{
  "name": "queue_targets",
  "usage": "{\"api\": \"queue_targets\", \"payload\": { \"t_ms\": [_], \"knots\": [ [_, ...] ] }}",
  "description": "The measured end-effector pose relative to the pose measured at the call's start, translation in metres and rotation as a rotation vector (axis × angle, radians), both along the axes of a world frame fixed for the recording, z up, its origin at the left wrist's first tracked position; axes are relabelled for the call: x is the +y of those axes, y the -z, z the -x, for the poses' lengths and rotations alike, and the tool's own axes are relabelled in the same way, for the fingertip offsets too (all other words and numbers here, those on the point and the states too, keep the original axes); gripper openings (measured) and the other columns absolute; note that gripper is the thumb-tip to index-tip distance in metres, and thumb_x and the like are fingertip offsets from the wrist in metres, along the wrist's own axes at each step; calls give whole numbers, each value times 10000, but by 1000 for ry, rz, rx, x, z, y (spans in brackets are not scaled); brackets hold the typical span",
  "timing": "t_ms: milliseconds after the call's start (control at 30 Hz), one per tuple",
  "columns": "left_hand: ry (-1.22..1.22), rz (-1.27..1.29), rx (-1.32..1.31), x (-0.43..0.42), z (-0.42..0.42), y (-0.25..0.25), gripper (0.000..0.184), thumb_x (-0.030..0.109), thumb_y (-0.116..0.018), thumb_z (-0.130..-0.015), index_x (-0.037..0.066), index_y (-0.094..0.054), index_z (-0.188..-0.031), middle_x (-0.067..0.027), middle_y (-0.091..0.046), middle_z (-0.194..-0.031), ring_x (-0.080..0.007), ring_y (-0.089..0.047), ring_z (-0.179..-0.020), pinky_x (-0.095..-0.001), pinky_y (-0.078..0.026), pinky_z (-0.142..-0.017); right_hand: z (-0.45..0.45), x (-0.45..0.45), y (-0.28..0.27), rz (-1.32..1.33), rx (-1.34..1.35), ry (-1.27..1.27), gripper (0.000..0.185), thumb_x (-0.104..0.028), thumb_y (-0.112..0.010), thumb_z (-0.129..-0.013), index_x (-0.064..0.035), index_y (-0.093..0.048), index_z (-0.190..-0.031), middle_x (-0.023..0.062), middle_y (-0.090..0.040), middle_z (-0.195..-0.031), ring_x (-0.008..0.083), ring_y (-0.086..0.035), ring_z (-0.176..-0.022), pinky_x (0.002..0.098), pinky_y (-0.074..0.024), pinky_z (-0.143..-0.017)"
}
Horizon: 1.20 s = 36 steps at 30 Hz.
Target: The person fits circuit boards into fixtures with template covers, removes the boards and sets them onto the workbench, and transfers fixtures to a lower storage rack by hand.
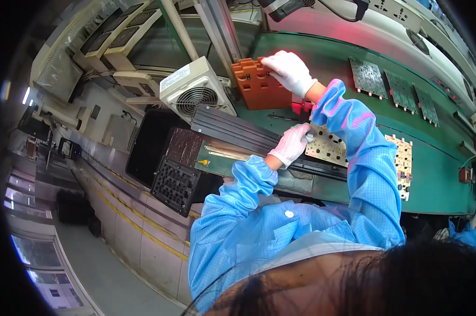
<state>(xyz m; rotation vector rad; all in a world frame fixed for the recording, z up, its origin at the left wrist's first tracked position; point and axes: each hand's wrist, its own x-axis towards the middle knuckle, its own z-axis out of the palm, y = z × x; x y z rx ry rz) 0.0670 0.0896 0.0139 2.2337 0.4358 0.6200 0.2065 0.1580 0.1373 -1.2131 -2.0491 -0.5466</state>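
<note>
My right hand, in a white glove, is at the top edge of an upright orange-brown slotted block, its fingers bent against it. Lower down, my left hand, also gloved, has its fingers curled over the dark rail, beside a cream circuit board; what its fingers hold, if anything, is too small to tell. My right sleeve covers part of that board. A thin dark tool lies on the green bench between the hands.
Green boards stand in a row at the back right. Another cream board lies right of my right sleeve. A fan unit stands left of the block. A black component tray is at the bench's left end.
</note>
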Motion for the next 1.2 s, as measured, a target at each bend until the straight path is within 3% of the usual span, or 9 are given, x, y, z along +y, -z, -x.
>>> {"api": "queue_targets", "payload": {
  "t_ms": [267,533,600,733,800,833,867,933,1200],
  "knots": [
    [-67,410,-66,-18,-8,-26,232,175,-507,-860,-11,-546,-993,-90,-548,-891,-166,-509,-845,-294,-417,-777,-2,-58,-25,36,144,161,123,-217,-598,-691,-117,-633,-751,156,-592,-652,364,-581,-618,443,-488,-556],
    [-111,783,-426,-11,-17,-67,257,152,-512,-848,-4,-463,-1047,-112,-508,-1025,-199,-511,-987,-355,-431,-878,-38,-140,-6,-272,336,236,273,-204,-656,-669,-129,-599,-926,68,-585,-834,296,-551,-800,416,-450,-659],
    [-158,320,-489,38,-10,-40,319,197,-492,-861,-15,-447,-1094,-123,-495,-1068,-217,-508,-1015,-373,-423,-905,-48,-177,-19,-304,357,411,423,-244,-683,-641,-94,-565,-1018,108,-573,-931,303,-544,-873,426,-449,-725],
    [-179,625,-612,22,-11,-104,373,194,-444,-861,-47,-441,-1146,-129,-518,-1066,-210,-530,-1001,-352,-440,-889,-73,-219,-14,-24,668,864,630,-332,-665,-722,32,-441,-1185,222,-511,-1111,358,-508,-1012,421,-421,-882],
    [-171,596,-541,34,-17,-117,338,155,-450,-850,-48,-477,-1119,-116,-536,-1044,-195,-557,-945,-333,-459,-859,-109,-205,51,142,990,720,687,-371,-593,-840,65,-339,-1306,213,-477,-1254,285,-506,-1111,372,-412,-939],
    [-71,772,-579,31,-16,-132,298,111,-468,-826,-42,-509,-1078,-104,-549,-1020,-183,-569,-889,-314,-467,-834,-91,-223,14,476,1128,658,623,-315,-566,-873,57,-335,-1315,193,-484,-1259,245,-494,-1135,345,-419,-935],
    [-235,648,-659,44,-19,-116,276,89,-484,-810,-37,-526,-1052,-105,-554,-1005,-172,-561,-887,-305,-465,-822,-86,-229,16,513,1406,212,560,-322,-543,-891,49,-394,-1282,152,-535,-1205,211,-525,-1081,318,-437,-901],
    [-243,643,-715,55,-22,-119,277,60,-496,-787,-39,-525,-1044,-111,-560,-1024,-170,-539,-947,-282,-436,-858,-92,-223,38,547,1367,49,381,-265,-489,-912,36,-526,-1143,65,-626,-965,124,-567,-872,293,-476,-745],
    [-98,648,-623,95,-28,-130,317,72,-527,-746,-23,-535,-1048,-79,-565,-1086,-137,-520,-958,-254,-400,-884,-77,-224,23,394,1536,-319,476,-259,-560,-883,28,-427,-1239,78,-584,-1112,128,-573,-957,260,-471,-783]
  ]
}}
